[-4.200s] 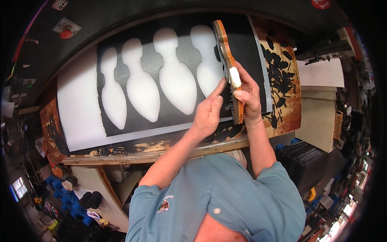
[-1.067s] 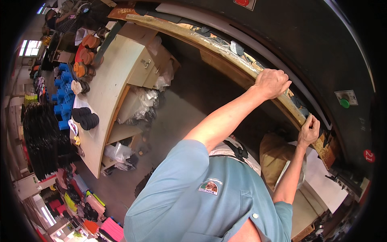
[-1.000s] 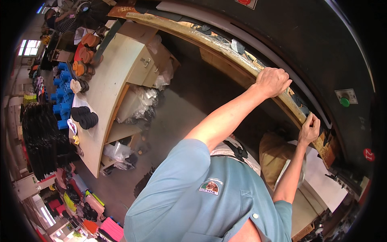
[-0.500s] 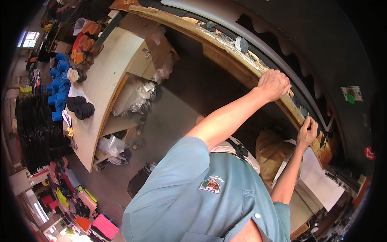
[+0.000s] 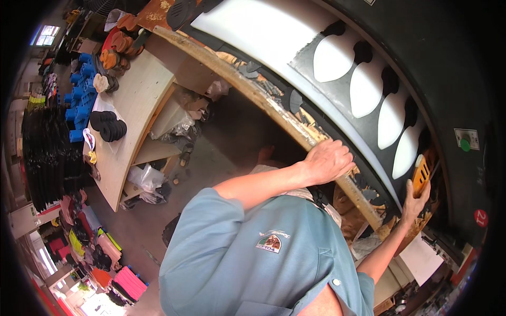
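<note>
While the left hand is clenched over the wooden rail along the front edge of the table, the right hand grasps the near end of an orange die between thumb and fingers. The die is by the table's right end, just beside the last of four white shapes in a black sheet. Their narrow parts, toward the table's back edge, look dark. A white layer shows beyond the sheet toward the table's left end and as a strip along the sheet's front side. Dark scraps lie between that strip and the rail. Over the back edge stands a black machine with a green button.
</note>
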Action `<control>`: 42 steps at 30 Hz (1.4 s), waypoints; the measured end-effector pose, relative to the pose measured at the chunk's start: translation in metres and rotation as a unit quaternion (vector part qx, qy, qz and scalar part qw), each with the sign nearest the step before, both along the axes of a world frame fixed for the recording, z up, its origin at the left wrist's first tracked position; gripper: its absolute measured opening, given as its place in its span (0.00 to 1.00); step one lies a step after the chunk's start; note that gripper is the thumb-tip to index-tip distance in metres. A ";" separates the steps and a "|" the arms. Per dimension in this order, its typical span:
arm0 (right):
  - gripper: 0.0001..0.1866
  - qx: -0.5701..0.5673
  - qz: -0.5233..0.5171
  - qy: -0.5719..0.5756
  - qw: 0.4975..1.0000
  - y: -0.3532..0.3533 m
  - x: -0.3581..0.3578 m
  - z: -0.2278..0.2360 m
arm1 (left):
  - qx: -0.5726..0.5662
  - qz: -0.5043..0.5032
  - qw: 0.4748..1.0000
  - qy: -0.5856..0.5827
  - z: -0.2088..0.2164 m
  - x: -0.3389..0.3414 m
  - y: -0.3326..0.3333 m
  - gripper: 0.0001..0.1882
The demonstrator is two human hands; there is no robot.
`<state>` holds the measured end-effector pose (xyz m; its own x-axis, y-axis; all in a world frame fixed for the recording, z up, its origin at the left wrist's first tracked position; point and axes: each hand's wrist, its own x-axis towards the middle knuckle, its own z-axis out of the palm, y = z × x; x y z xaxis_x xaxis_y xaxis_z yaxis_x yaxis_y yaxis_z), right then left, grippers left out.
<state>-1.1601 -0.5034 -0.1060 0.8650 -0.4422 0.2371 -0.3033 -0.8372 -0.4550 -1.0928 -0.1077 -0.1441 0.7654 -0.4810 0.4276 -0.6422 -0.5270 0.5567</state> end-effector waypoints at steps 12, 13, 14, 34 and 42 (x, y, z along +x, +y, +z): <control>0.56 -0.090 0.098 0.096 0.986 0.015 -0.021 0.021 | -0.201 -0.164 0.964 0.058 0.048 -0.012 -0.073 0.07; 0.56 -0.095 0.096 0.090 0.987 0.017 -0.020 0.024 | -0.189 -0.174 0.964 0.061 0.051 -0.003 -0.095 0.11; 0.56 -0.067 0.100 0.068 0.990 0.018 -0.020 0.027 | -0.181 -0.191 0.963 0.063 0.052 0.006 -0.117 0.15; 0.45 0.617 0.047 -0.199 0.760 0.033 -0.046 0.101 | -0.099 -0.218 0.962 0.130 0.067 0.021 -0.163 0.31; 0.42 0.699 -0.039 -0.255 0.666 0.099 -0.050 0.089 | -0.215 -0.355 0.868 0.272 0.110 -0.047 -0.164 0.56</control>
